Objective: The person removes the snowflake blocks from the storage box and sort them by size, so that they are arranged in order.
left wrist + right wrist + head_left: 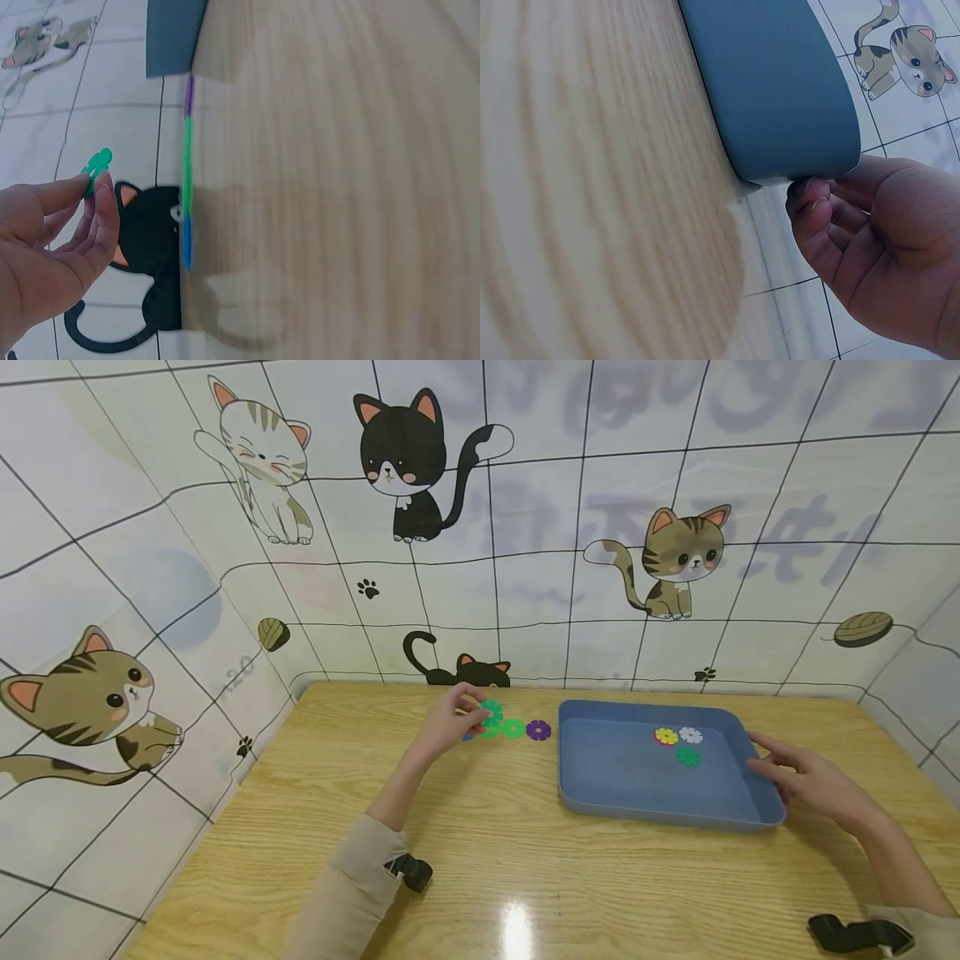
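Note:
Between thumb and fingertips, my left hand (448, 724) pinches a teal plastic snowflake disc (492, 711). In the left wrist view the same disc (98, 161) is held above the table. Below it a row of snowflake discs lies on the wood: blue, light green (513, 728) and purple (538, 730); my left fingers partly hide the blue one. My right hand (813, 783) grips the right end of a blue-grey tray (637, 797), thumb over the rim and fingers curled outside. Inside the tray lie a yellow disc (666, 737), a white disc (691, 736) and a green disc (688, 757).
The wooden table (495, 860) ends at the back against a wall (540, 593) printed with cartoon cats and grid lines. More printed wall closes off the left side. The purple disc lies just left of the tray's side.

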Demonstrator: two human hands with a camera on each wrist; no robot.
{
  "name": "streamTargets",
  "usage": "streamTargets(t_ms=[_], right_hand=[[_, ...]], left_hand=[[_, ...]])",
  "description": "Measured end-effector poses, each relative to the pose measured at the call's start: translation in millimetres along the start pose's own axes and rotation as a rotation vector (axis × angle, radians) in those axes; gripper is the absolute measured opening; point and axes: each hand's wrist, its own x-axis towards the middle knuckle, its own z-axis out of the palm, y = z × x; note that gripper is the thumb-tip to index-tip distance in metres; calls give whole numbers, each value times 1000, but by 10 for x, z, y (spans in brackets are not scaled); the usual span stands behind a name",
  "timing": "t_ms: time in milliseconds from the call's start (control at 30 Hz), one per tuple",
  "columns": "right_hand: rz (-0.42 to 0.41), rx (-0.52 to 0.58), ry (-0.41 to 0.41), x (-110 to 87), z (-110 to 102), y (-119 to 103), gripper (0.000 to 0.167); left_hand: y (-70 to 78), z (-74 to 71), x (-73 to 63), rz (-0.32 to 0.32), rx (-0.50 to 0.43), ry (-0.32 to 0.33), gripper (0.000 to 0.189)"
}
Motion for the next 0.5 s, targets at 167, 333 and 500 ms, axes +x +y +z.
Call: streamTargets(t_ms=[167, 333, 500], right_hand=[[-15, 7, -6, -7, -7, 23, 63], [-11, 2, -8, -7, -9, 23, 63], [-5, -1, -10, -2, -6, 20, 63]], left_hand=[[-118, -225, -31, -25, 48, 43, 22], [-238, -394, -51, -96, 70, 97, 21], [-350, -516, -45, -158, 131, 149, 19]])
